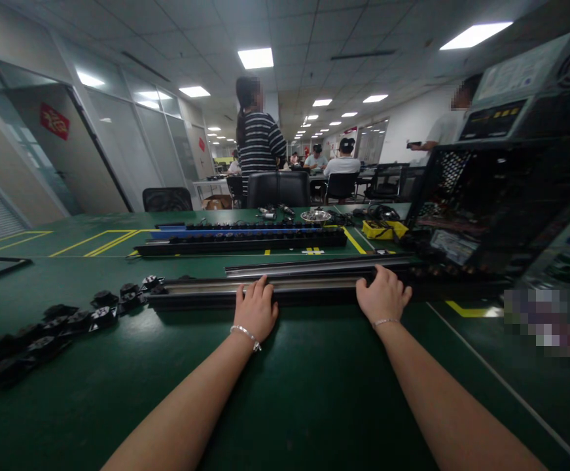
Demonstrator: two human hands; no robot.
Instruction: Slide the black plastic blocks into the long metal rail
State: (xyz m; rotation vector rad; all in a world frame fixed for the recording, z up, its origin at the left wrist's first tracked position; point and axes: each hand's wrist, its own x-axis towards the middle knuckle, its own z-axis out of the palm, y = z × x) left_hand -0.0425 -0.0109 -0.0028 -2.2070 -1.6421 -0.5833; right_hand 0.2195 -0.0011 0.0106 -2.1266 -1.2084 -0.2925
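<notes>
Long black rail lying crosswise, both hands on it

Black rail: on the green tabletop, in front of the person. Long axis runs left to right, about square to the line of sight; a shiny channel runs along its upper face. Left end points toward a scatter of black parts; contact there cannot be told. Right end runs into shadow near the computer case and is hard to make out.

Left hand: left of the rail's middle, fingers slightly parted over the upper face, thumb at the near side. Right hand: farther right, thumb set apart from the index finger, other fingers bent over the rail. Whether either one grips or only rests: cannot tell.

Edges and room: green surface spans from the rail's near side to the bottom of view, crossed by both forearms. Behind, a second rail lies near and slightly oblique, its left tip showing. Black parts bound the left end; the case bounds the right.

Containers: beyond, a long black holder and a blue strip lie roughly parallel, dark pieces lined along them. Metal dish: contents too small to tell. Yellow tray: something black at its top. Computer case: side open, interior dark.
</notes>
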